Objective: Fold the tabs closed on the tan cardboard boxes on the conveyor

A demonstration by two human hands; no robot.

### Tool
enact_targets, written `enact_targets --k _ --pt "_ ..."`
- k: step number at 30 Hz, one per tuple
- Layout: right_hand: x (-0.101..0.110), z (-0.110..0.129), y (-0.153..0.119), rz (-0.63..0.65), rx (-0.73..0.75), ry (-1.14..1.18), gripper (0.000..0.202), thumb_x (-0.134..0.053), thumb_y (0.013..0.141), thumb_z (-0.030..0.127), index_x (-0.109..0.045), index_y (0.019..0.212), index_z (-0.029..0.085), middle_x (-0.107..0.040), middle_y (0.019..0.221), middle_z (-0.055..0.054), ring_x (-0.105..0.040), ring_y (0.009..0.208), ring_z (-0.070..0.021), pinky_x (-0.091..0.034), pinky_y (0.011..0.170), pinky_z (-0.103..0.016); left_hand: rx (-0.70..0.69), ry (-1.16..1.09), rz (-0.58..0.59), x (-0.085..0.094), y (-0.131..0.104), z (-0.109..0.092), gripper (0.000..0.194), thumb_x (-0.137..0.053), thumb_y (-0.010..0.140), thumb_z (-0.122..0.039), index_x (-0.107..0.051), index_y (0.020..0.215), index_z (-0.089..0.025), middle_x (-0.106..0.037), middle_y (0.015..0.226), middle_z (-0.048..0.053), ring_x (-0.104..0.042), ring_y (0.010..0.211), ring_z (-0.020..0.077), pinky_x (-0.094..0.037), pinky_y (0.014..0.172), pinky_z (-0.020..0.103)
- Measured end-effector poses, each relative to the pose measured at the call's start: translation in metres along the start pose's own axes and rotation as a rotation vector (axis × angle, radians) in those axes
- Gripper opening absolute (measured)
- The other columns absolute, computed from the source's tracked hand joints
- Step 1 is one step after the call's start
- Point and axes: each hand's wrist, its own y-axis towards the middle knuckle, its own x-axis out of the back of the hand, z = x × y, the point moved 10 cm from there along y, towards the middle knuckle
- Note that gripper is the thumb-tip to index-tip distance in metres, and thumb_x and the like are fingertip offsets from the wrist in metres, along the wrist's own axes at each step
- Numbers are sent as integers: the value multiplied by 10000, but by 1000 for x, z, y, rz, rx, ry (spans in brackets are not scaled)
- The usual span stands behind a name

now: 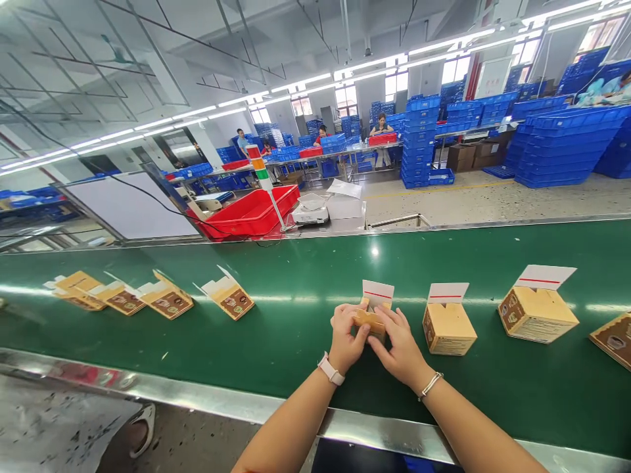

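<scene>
Green belt [296,358], smooth and lightly glossy, runs crosswise beneath the carton in hand [371,320]; a shiny metal edge [197,391] borders it on the side nearer the person. Carton is boxy, of thin tan card, largely covered by the hands; a stiff white flap [378,291] with a red line stands up at its far side. Left hand [348,335]: fingers curled narrow, gripping the carton's left part, thumb against the near panel. Right hand [399,345]: fingers bent over the right part, holding it too, thumb low. Wrists bear a pale band [330,369] and a metal bracelet [430,386]. Right of the carton in hand, near: a tan carton [449,332], flap raised; further right, a second tan carton [539,314], crisp-edged, printed, likewise flapped. Left of it, across a broad bare stretch of belt: a tilted brown-printed carton [237,303], then a cluster of three cartons [170,301] with pale flaps splayed. Clearance is wider left than right. Beyond the belt, left of the carton in hand: a red plastic tub [251,213] and a striped signal light [259,164]; beyond it to the right, stacked blue crates [419,141].
</scene>
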Motion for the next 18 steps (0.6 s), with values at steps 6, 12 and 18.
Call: enact_targets --k 6,12,18 --pt "28 -34 1 -364 -275 110 221 -550 815 449 -566 798 229 -552 678 -2 -558 654 -186 -521 707 -394 209 -67 45 -20 11 14 258 -692 709 -353 -509 574 -230 -531 636 17 -505 773 216 -424 841 385" --pt "25 -85 -12 -504 -571 237 401 -627 634 368 -517 990 218 -553 912 -52 -558 851 -219 -516 744 -388 708 -483 145 -57 8 53 527 -657 606 -80 -421 1056 -224 -569 985 26 -574 760 131 -476 749 290" --pt "14 -108 -16 -401 -693 422 460 -544 616 256 -512 1073 219 -583 958 -63 -597 874 -213 -548 710 -355 848 -634 302 -88 2 60 506 -605 566 10 -466 1008 -194 -644 936 40 -644 840 177 -498 809 327"
